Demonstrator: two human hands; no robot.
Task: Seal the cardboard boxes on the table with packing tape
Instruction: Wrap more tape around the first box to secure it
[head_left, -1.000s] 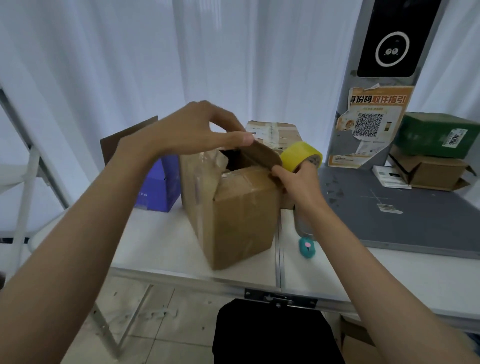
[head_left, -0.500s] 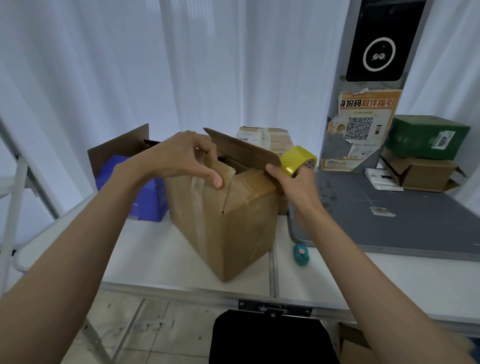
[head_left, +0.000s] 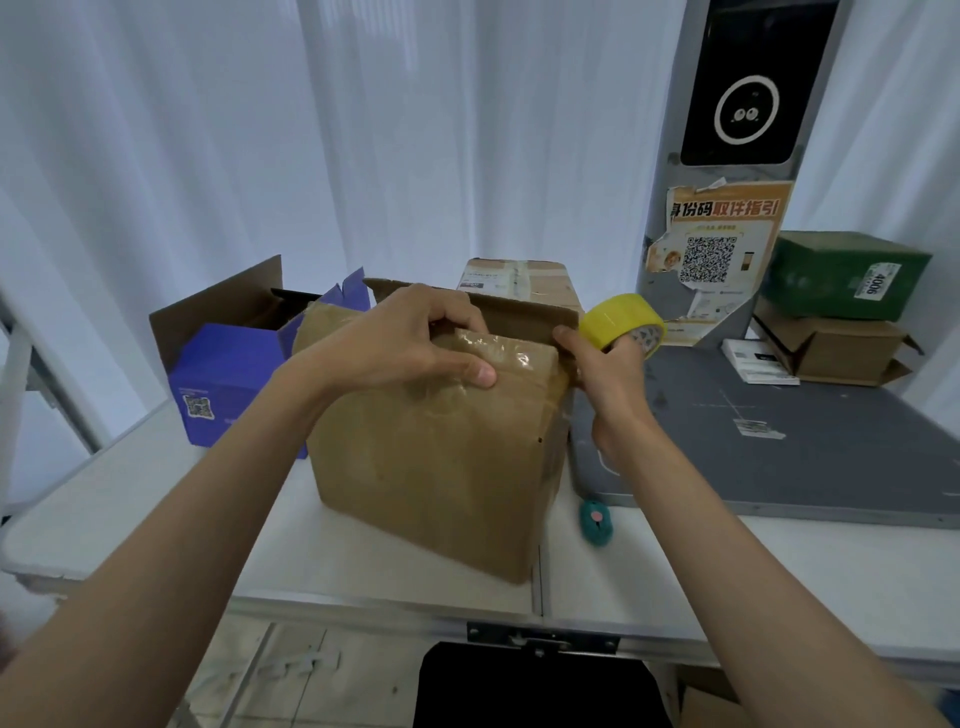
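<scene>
While your left hand (head_left: 410, 345) presses a flap of the cardboard box (head_left: 441, 457) on the tabletop (head_left: 675, 582), fingers curled over it, your right hand (head_left: 605, 374) grips the yellow tape roll (head_left: 621, 321) beside its corner.

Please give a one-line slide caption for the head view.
Left hand presses a flap on the brown box; right hand holds yellow tape.

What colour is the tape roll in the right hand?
Yellow: the tape roll held by the right hand, clearest in the head view.
</scene>
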